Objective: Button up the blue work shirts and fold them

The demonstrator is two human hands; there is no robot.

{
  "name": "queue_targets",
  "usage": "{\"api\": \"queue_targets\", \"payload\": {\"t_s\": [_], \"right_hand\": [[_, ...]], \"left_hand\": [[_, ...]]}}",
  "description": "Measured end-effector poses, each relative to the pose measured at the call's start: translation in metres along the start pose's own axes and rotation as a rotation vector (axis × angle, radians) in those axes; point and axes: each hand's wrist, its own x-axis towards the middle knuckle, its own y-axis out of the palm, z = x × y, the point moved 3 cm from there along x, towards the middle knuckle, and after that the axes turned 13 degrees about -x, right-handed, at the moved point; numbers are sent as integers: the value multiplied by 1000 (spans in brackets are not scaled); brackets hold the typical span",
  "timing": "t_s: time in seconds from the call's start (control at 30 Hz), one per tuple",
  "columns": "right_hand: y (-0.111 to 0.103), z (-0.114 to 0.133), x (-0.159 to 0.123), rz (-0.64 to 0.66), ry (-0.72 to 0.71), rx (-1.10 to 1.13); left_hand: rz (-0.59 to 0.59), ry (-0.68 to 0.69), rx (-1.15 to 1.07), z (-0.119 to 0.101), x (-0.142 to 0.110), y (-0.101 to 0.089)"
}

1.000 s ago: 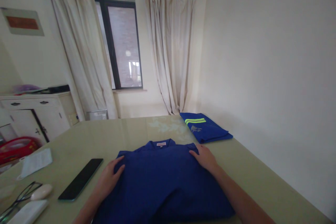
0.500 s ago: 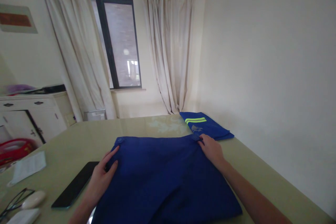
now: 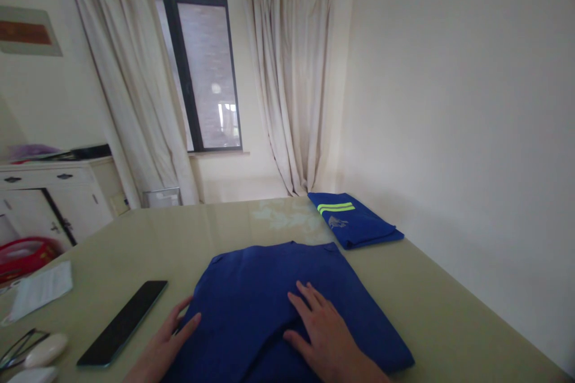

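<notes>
A dark blue garment (image 3: 260, 281), probably workwear, lies spread on the table in front of me, its far edge nearly straight with a small tab at each corner. My right hand (image 3: 321, 326) rests on top of it, right of the middle, fingers spread beside a long fold. At the garment's left edge is my left hand (image 3: 168, 338), open, with the thumb over the cloth and the fingers along its side. Beyond the far right corner sits a second blue garment (image 3: 366, 224), folded, with two yellow-green stripes and a grey emblem. The near end of the spread garment is out of frame.
Left of the garment lies a black phone (image 3: 123, 323) on the pale green table (image 3: 171, 233). Farther left are a face mask (image 3: 42, 290), glasses (image 3: 20, 350) and a white rounded object (image 3: 47, 351). A wall (image 3: 471, 131) borders the table's right side.
My right hand has let go of the far right corner and moved nearer, onto the cloth. My left hand has slid down the left edge. The far edge now lies flatter and closer.
</notes>
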Motion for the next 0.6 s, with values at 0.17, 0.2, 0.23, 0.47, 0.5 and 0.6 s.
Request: {"api": "queue_targets", "payload": {"t_s": [0.17,0.2,0.23,0.47,0.5,0.6], "right_hand": [[27,20,22,35,-42,18],[30,20,28,13,-63,24],[32,20,34,-1,-80,28],[22,34,66,-121,-58,39],[23,37,70,-158,-43,38],[40,45,83,-148,27,25]], "left_hand": [[-20,-308,-298,-29,-22,27],[2,-342,-329,-33,-24,31],[27,-359,-350,-36,-26,34],[42,-260,-330,-41,-19,18],[53,-271,-306,-40,-19,15],[39,-285,-198,-30,-22,8]]}}
